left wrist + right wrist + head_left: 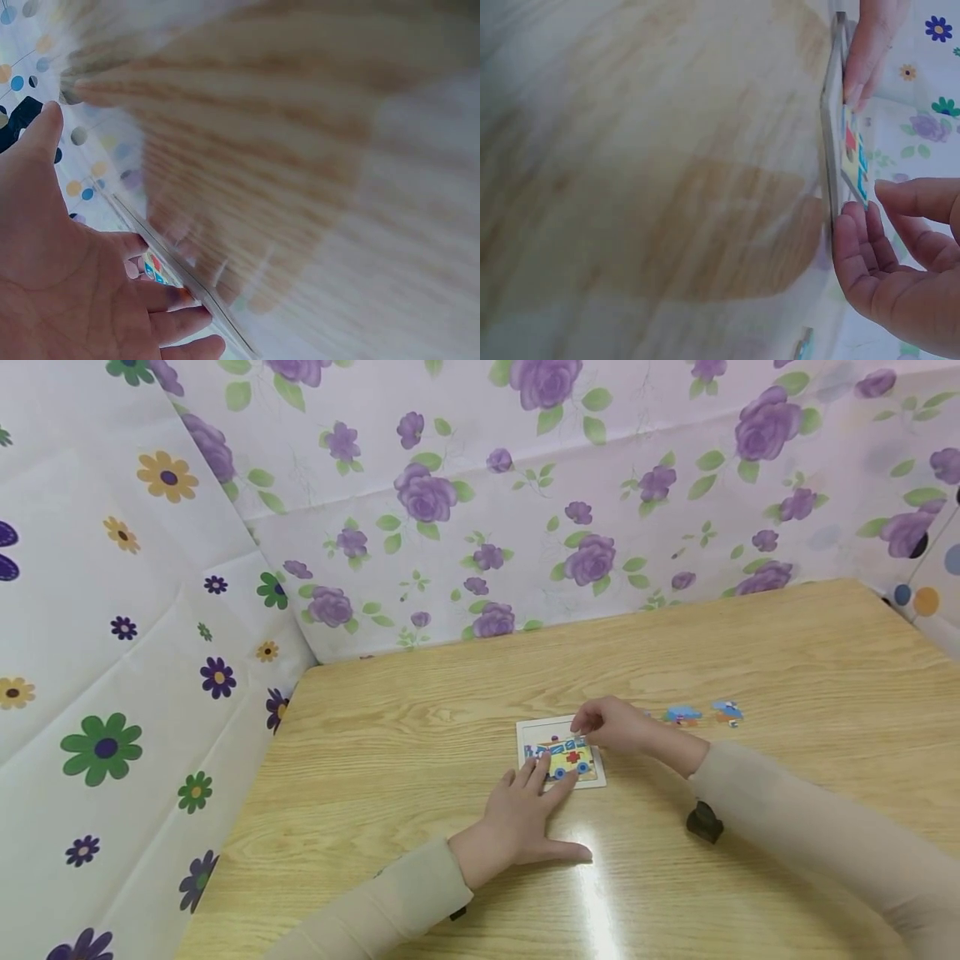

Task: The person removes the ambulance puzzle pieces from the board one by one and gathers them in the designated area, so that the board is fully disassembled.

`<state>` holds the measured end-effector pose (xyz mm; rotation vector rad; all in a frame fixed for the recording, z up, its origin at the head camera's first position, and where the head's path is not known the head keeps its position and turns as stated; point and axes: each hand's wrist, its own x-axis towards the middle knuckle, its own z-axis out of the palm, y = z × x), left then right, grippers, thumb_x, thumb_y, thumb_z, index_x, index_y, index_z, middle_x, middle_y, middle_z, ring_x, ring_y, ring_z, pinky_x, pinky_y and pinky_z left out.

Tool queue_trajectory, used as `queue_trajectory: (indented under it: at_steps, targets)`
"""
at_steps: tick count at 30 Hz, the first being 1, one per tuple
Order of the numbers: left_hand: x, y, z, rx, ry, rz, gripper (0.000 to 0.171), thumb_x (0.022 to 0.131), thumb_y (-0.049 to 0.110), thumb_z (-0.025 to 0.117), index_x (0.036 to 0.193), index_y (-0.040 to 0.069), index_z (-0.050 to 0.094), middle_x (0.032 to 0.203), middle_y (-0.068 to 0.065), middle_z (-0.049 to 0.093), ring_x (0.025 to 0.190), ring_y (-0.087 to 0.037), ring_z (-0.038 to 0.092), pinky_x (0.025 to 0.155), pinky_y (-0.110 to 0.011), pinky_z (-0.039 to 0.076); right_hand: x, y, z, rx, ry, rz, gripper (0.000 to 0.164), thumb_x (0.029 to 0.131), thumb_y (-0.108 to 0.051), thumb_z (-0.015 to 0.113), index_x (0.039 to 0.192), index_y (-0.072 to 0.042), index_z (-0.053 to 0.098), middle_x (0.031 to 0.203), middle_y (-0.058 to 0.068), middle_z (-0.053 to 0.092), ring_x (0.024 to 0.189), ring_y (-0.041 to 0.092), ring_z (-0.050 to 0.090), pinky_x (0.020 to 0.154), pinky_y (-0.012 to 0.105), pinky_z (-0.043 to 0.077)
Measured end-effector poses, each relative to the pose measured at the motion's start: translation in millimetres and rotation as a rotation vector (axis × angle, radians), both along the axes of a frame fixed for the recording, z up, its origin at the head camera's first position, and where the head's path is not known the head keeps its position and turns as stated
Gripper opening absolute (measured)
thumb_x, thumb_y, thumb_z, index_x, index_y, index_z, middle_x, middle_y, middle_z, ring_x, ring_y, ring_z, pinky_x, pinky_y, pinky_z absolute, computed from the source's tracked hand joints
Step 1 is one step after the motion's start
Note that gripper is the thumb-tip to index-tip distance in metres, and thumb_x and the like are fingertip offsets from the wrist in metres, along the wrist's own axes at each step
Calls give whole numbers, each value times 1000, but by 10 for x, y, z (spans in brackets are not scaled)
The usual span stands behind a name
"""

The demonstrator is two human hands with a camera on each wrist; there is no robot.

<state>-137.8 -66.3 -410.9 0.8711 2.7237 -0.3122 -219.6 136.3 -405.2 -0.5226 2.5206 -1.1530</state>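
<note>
A small white-framed picture puzzle [525, 731] lies on the table, with a yellow ambulance picture, blue windows and a red cross in its lower part. My left hand [516, 818] rests with spread fingers on its lower left, the thumb stretched out to the side. At the upper right corner, my right hand [611, 724] has bent fingers and pinches the edge of a puzzle piece [853, 154]. In the right wrist view that piece slants up from the frame, between thumb and fingertips. The left wrist view shows the left fingertips over the frame edge [184, 274].
Loose blue-and-orange puzzle pieces [682, 715] lie right of the frame, partly behind the right hand, with another piece [727, 712] farther right. The wooden table [405, 718] meets flowered cloth [450, 552] at the back and left. Dark bands [705, 822] sit at both wrists.
</note>
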Motion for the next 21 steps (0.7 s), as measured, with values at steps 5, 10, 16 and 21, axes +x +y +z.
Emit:
queue_trajectory:
  at_steps: [5,10,16,21]
  targets:
    - [1,-5,-1,6,4,-5,98,74,87,37,153,36,12,160,-11,11,146,-26,19,114,-43,29,-14,-11,-35,-3,3,-42,13,88,-1,58,99,1,65,91,10,63,83,19,55,73,28,49]
    - [6,-10,-6,16,2,-6,98,74,87,37,153,35,12,160,-11,11,146,-27,19,114,-43,29,-27,-24,-63,-11,-17,-95,12,89,-2,57,97,1,66,89,10,64,77,17,55,67,25,48]
    - [13,-13,10,43,2,-6,96,75,85,41,153,35,16,159,-12,15,145,-27,21,114,-45,27,-48,-53,-93,-39,-78,-179,9,90,-1,59,95,3,65,86,11,64,74,15,56,64,23,49]
    - [17,-13,20,49,-1,-4,95,75,84,43,152,35,17,159,-11,16,145,-27,22,114,-45,28,-58,-64,-100,-49,-108,-208,9,90,-2,60,95,3,66,87,11,64,76,15,58,65,23,51]
